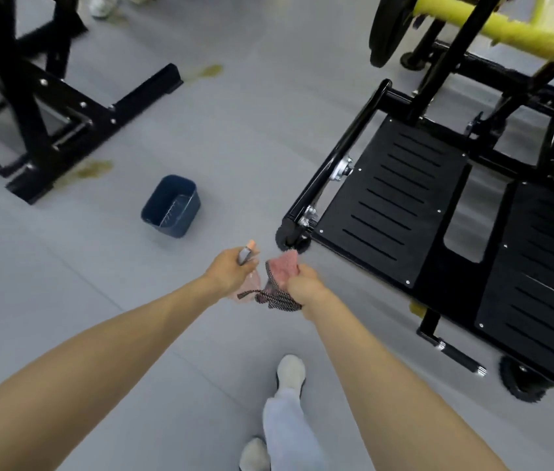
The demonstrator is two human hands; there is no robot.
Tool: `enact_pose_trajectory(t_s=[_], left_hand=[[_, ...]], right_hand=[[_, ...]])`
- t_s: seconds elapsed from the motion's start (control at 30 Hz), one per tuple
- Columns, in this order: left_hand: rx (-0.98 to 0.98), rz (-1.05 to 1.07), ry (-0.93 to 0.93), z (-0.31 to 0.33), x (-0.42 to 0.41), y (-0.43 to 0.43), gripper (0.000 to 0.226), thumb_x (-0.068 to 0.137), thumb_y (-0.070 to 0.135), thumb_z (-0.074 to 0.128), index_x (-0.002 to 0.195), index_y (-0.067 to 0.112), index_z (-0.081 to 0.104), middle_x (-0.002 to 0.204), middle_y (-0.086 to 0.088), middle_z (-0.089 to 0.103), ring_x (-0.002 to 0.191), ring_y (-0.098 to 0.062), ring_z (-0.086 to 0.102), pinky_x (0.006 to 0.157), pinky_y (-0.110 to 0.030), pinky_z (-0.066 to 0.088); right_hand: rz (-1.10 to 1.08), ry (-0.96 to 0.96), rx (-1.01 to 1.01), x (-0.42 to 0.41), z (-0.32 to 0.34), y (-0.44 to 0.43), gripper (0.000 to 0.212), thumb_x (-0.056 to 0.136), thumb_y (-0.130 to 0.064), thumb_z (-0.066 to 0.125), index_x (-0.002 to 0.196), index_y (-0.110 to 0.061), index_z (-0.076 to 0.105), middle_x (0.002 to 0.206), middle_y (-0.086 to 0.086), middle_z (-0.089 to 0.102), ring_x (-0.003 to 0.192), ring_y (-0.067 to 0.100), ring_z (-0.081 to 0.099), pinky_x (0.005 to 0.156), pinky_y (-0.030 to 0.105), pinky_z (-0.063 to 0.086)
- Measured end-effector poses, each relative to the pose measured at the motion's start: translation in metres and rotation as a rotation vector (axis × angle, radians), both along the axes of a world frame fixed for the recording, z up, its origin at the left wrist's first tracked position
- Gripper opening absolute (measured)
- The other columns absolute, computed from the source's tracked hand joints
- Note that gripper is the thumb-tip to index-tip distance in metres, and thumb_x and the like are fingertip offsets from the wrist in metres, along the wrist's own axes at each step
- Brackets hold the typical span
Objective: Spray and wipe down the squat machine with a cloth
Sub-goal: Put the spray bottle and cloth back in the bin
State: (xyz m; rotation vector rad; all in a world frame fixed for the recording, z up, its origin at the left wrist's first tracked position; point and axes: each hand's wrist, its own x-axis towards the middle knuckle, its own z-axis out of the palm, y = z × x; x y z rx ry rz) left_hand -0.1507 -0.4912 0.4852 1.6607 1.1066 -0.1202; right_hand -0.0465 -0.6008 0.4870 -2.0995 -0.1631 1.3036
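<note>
The squat machine (394, 198) fills the right side: black slotted foot plates, a black frame and yellow-green bars at the top right. My left hand (229, 270) grips a small spray bottle (246, 254) with a grey head and a clear pinkish body that hangs below the fist. My right hand (304, 283) holds a bunched pink cloth (282, 270) with a dark patterned edge that trails down to the left. Both hands hover over the floor, close together, just off the near left corner of the foot plate.
A dark blue rectangular bin (171, 205) stands on the grey floor ahead of my hands. Another black machine frame (64, 110) occupies the upper left. Yellowish stains mark the floor near it. My feet in pale shoes (290, 372) are below.
</note>
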Motion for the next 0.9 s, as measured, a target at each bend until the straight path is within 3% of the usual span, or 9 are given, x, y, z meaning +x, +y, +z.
enact_pose_trajectory(t_s=[0.23, 0.33, 0.4, 0.47, 0.5, 0.63, 0.73, 0.83, 0.9], left_hand=[[0.002, 0.108, 0.013, -0.027, 0.031, 0.106, 0.033, 0.098, 0.018, 0.052, 0.129, 0.011, 0.058, 0.128, -0.016, 0.059, 0.120, -0.032, 0.053, 0.100, -0.032, 0.041], [0.006, 0.116, 0.051, -0.042, 0.037, 0.142, 0.024, 0.098, 0.017, 0.050, 0.119, 0.012, 0.061, 0.125, -0.010, 0.061, 0.118, -0.028, 0.055, 0.101, -0.033, 0.040], [0.024, 0.158, 0.053, -0.055, 0.039, 0.169, 0.007, 0.097, 0.015, 0.051, 0.100, 0.016, 0.057, 0.112, -0.001, 0.061, 0.106, -0.022, 0.059, 0.088, -0.025, 0.047], [0.043, 0.154, 0.069, -0.069, 0.040, 0.202, 0.007, 0.097, 0.016, 0.052, 0.102, 0.011, 0.053, 0.104, 0.000, 0.057, 0.090, -0.013, 0.057, 0.069, -0.012, 0.044], [0.058, 0.144, 0.099, -0.079, 0.038, 0.219, 0.013, 0.097, 0.018, 0.052, 0.106, 0.008, 0.053, 0.105, -0.001, 0.056, 0.088, -0.013, 0.054, 0.067, -0.010, 0.042], [0.076, 0.162, 0.141, -0.119, 0.019, 0.289, 0.025, 0.096, 0.019, 0.053, 0.114, 0.001, 0.057, 0.114, -0.010, 0.060, 0.105, -0.025, 0.059, 0.092, -0.032, 0.045], [0.077, 0.243, 0.127, -0.138, 0.006, 0.345, 0.030, 0.097, 0.016, 0.052, 0.126, 0.016, 0.059, 0.111, -0.004, 0.063, 0.102, -0.020, 0.059, 0.087, -0.027, 0.042], [0.051, 0.266, 0.120, -0.163, -0.011, 0.410, 0.023, 0.097, 0.018, 0.052, 0.117, 0.016, 0.061, 0.101, 0.001, 0.061, 0.093, -0.016, 0.057, 0.075, -0.021, 0.041], [0.000, 0.269, 0.107, -0.184, -0.026, 0.451, 0.022, 0.098, 0.016, 0.051, 0.117, 0.013, 0.060, 0.095, 0.001, 0.059, 0.082, -0.013, 0.054, 0.062, -0.007, 0.038]], right_hand=[[-0.099, 0.068, 0.076, 0.037, -0.047, 0.104, 0.038, 0.088, 0.006, 0.053, 0.124, -0.005, 0.054, 0.118, 0.012, 0.062, 0.091, 0.018, 0.053, 0.074, 0.023, 0.040], [-0.156, 0.120, 0.118, 0.052, -0.064, 0.139, 0.030, 0.096, -0.014, 0.051, 0.126, -0.013, 0.052, 0.111, 0.004, 0.062, 0.082, 0.012, 0.058, 0.065, 0.021, 0.045], [-0.184, 0.105, 0.103, 0.059, -0.080, 0.164, 0.027, 0.098, -0.025, 0.052, 0.123, -0.016, 0.054, 0.114, 0.002, 0.064, 0.087, 0.012, 0.058, 0.067, 0.021, 0.043], [-0.212, 0.091, 0.105, 0.070, -0.098, 0.195, 0.022, 0.098, -0.030, 0.052, 0.115, -0.017, 0.057, 0.108, -0.001, 0.065, 0.092, 0.013, 0.058, 0.076, 0.023, 0.041], [-0.233, 0.096, 0.086, 0.072, -0.108, 0.213, 0.021, 0.098, -0.033, 0.052, 0.111, -0.017, 0.059, 0.102, -0.001, 0.065, 0.091, 0.014, 0.059, 0.077, 0.026, 0.043], [-0.248, 0.112, 0.021, 0.063, -0.158, 0.285, 0.021, 0.093, -0.021, 0.059, 0.107, -0.007, 0.065, 0.100, 0.010, 0.071, 0.085, 0.025, 0.068, 0.063, 0.025, 0.052], [-0.275, 0.170, -0.011, 0.042, -0.188, 0.343, 0.022, 0.089, -0.019, 0.063, 0.108, -0.008, 0.067, 0.098, 0.010, 0.073, 0.088, 0.028, 0.071, 0.070, 0.033, 0.059], [-0.372, 0.148, -0.050, 0.024, -0.209, 0.408, 0.028, 0.082, -0.001, 0.066, 0.107, -0.013, 0.060, 0.099, 0.012, 0.069, 0.091, 0.030, 0.068, 0.082, 0.045, 0.057], [-0.391, 0.152, -0.072, 0.017, -0.223, 0.452, 0.034, 0.080, 0.006, 0.065, 0.109, -0.009, 0.058, 0.099, 0.015, 0.067, 0.091, 0.031, 0.067, 0.082, 0.045, 0.056]])
